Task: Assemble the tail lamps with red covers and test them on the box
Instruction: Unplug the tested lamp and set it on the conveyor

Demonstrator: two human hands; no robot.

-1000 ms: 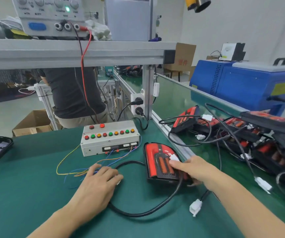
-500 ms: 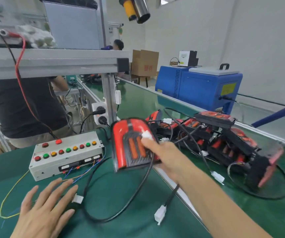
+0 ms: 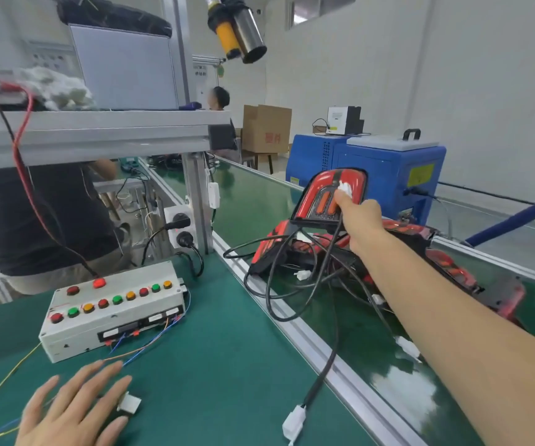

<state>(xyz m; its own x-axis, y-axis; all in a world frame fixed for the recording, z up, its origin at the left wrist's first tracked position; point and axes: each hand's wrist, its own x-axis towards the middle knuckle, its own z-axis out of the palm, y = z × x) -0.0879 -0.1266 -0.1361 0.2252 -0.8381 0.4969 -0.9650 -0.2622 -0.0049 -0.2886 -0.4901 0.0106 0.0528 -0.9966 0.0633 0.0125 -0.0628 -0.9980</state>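
Right hand [image 3: 358, 217] grips a red-covered black tail lamp [image 3: 325, 196] raised above the heaped lamps [image 3: 292, 249] on the conveyor belt; left hand [image 3: 73, 410], fingers spread, rests on the green table [image 3: 227, 365] near the grey button-studded test box [image 3: 111, 312].

No wording is showing clearly enough to be read. The brown cardboard carton [image 3: 267, 128] standing at the far end of the room is carrying two red printed characters on its front, too blurred to make out. The yellow rectangular label [image 3: 421, 174] on the side of the blue metal machine cabinet [image 3: 388, 175] is showing only faint, illegible print. The small white stickers on the front of the grey button-topped test box [image 3: 113, 312] are appearing blank.
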